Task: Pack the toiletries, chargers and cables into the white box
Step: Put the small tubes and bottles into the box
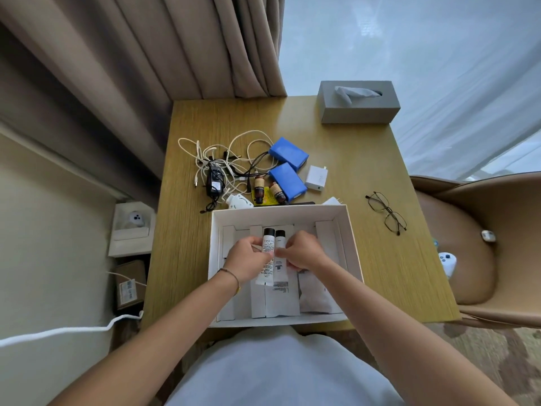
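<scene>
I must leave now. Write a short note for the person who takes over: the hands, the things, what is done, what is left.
Left hand grips one white tube; right hand grips the second tube. Both are over the white box, not yet laid down.
Done: no item clearly packed.
Left on the table: cables, black adapter, two blue packs, white charger, two brown bottles.

A single head-worn wide-angle camera looks steeply down and forward from above the person's lap. The wooden table fills the frame centre at close range, with the white box near the lower middle. Both forearms enter from the bottom edge. Straight lines bow toward the frame edges.
</scene>
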Available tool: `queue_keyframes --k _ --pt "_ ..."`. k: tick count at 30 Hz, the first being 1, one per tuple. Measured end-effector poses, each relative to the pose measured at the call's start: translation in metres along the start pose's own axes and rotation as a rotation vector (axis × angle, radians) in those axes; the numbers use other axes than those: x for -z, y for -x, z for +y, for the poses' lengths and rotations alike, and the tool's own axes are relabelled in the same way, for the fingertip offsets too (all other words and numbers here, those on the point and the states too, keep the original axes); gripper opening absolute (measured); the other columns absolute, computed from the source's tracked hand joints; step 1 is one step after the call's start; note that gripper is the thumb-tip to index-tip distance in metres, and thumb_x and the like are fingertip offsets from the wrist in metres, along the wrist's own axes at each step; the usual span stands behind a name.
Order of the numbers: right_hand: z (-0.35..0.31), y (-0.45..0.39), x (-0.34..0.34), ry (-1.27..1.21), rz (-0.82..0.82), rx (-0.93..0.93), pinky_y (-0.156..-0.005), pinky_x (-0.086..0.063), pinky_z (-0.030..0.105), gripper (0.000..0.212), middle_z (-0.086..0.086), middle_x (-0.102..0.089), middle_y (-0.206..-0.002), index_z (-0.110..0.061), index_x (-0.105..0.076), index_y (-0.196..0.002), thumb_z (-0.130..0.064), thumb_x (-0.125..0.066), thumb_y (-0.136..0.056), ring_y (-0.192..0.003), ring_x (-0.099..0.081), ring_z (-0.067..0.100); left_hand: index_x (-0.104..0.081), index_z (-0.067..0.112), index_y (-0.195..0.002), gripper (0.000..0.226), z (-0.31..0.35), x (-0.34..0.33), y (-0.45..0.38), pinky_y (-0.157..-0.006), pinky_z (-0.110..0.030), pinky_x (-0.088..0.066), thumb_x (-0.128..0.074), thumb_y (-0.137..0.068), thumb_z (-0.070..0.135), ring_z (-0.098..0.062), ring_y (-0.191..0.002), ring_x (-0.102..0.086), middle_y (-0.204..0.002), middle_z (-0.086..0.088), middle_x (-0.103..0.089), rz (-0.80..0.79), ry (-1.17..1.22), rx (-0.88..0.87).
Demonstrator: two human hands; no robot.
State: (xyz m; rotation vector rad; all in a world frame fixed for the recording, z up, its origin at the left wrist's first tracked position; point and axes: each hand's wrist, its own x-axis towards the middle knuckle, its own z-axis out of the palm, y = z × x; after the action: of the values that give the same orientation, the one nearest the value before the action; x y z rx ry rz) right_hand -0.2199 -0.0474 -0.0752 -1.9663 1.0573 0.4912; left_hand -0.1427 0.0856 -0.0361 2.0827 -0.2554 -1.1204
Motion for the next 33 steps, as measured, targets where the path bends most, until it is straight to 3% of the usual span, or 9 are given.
queue_keyframes --k 3,6,11,15,17,20,27,30,33 --pt "-0.009 -0.006 -0.008 0.021 0.058 0.032 -0.047 -0.044 0.026 0.035 -0.005 -0.062 -0.059 -0.021 -0.06 -0.062 -0.043 -0.077 -0.085 -0.053 -0.058 0.01 -0.052 0.011 -0.135 0.05 -0.002 0.002 0.0 -0.083 -0.049 -0.059 -0.071 -0.089 0.013 -0.031 -0.092 -0.071 -0.096 -0.013 -0.07 -0.001 -0.003 0.022" --pt "-0.016 -0.011 -0.014 0.017 0.118 0.059 -0.046 -0.033 0.023 0.032 -0.007 -0.058 -0.061 -0.025 -0.058 -0.063 -0.04 -0.078 -0.084 -0.056 -0.056 0.009 -0.038 0.018 -0.146 0.066 -0.005 0.004 0.001 -0.068 -0.04 -0.062 -0.069 -0.089 0.008 -0.026 -0.083 -0.072 -0.091 -0.011 -0.069 -0.031 -0.018 0.04" --pt "-0.018 -0.012 -0.016 0.036 0.177 0.135 -0.071 -0.056 0.035 0.021 -0.004 -0.065 -0.084 -0.022 -0.06 -0.084 -0.025 -0.081 -0.081 -0.083 -0.064 0.019 -0.04 0.028 -0.137 0.062 -0.014 -0.002 0.001 -0.064 -0.042 -0.063 -0.07 -0.087 0.006 -0.026 -0.081 -0.073 -0.089 -0.011 -0.068 -0.069 -0.113 0.033" --pt "-0.008 -0.014 -0.005 0.036 0.171 0.151 -0.07 -0.047 0.028 0.014 -0.004 -0.063 -0.089 -0.018 -0.068 -0.097 -0.012 -0.068 -0.084 -0.092 -0.065 0.021 -0.042 0.03 -0.124 0.059 -0.023 -0.015 -0.001 -0.062 -0.033 -0.057 -0.08 -0.081 0.016 -0.018 -0.072 -0.066 -0.078 -0.001 -0.064 -0.098 -0.324 -0.04" --pt "-0.002 -0.013 0.001 0.018 0.166 0.151 -0.069 -0.051 0.029 0.016 -0.002 -0.069 -0.09 -0.019 -0.07 -0.099 -0.013 -0.065 -0.085 -0.089 -0.067 0.021 -0.043 0.028 -0.123 0.058 -0.027 -0.022 -0.003 -0.055 -0.026 -0.046 -0.08 -0.08 0.018 -0.014 -0.067 -0.061 -0.073 0.002 -0.059 -0.097 -0.406 -0.094" --pt "0.005 -0.009 0.01 -0.021 0.155 0.152 -0.071 -0.06 0.035 0.014 0.001 -0.071 -0.09 -0.022 -0.069 -0.098 -0.016 -0.065 -0.086 -0.085 -0.069 0.02 -0.042 0.027 -0.124 0.056 -0.033 -0.029 -0.005 -0.052 -0.023 -0.042 -0.077 -0.081 0.016 -0.01 -0.065 -0.057 -0.073 0.004 -0.056 -0.117 -0.512 -0.173" --pt "0.004 0.002 0.021 -0.095 0.159 0.2 -0.063 -0.058 0.031 0.013 -0.002 -0.071 -0.084 -0.024 -0.071 -0.092 -0.016 -0.062 -0.088 -0.078 -0.069 0.017 -0.048 0.026 -0.133 0.06 -0.038 -0.032 -0.006 -0.075 -0.034 -0.05 -0.077 -0.08 0.029 -0.023 -0.109 -0.056 -0.122 -0.001 -0.053 0.012 -0.886 -0.345" --pt "-0.003 0.009 0.029 -0.134 0.162 0.234 -0.067 -0.061 0.034 0.013 -0.002 -0.071 -0.081 -0.024 -0.07 -0.091 -0.015 -0.061 -0.09 -0.074 -0.069 0.016 -0.05 0.026 -0.135 0.051 -0.03 -0.029 -0.005 -0.081 -0.034 -0.051 -0.069 -0.087 0.028 -0.022 -0.113 -0.055 -0.127 -0.001 -0.055 0.051 -0.863 -0.369" --pt "-0.01 0.017 0.044 -0.167 0.184 0.26 -0.068 -0.062 0.035 0.013 -0.004 -0.071 -0.075 -0.025 -0.069 -0.088 -0.015 -0.062 -0.091 -0.069 -0.069 0.014 -0.054 0.029 -0.129 0.04 -0.012 -0.024 0.001 -0.076 -0.029 -0.049 -0.062 -0.09 0.024 -0.016 -0.106 -0.059 -0.118 0.005 -0.061 0.175 -0.732 -0.493"
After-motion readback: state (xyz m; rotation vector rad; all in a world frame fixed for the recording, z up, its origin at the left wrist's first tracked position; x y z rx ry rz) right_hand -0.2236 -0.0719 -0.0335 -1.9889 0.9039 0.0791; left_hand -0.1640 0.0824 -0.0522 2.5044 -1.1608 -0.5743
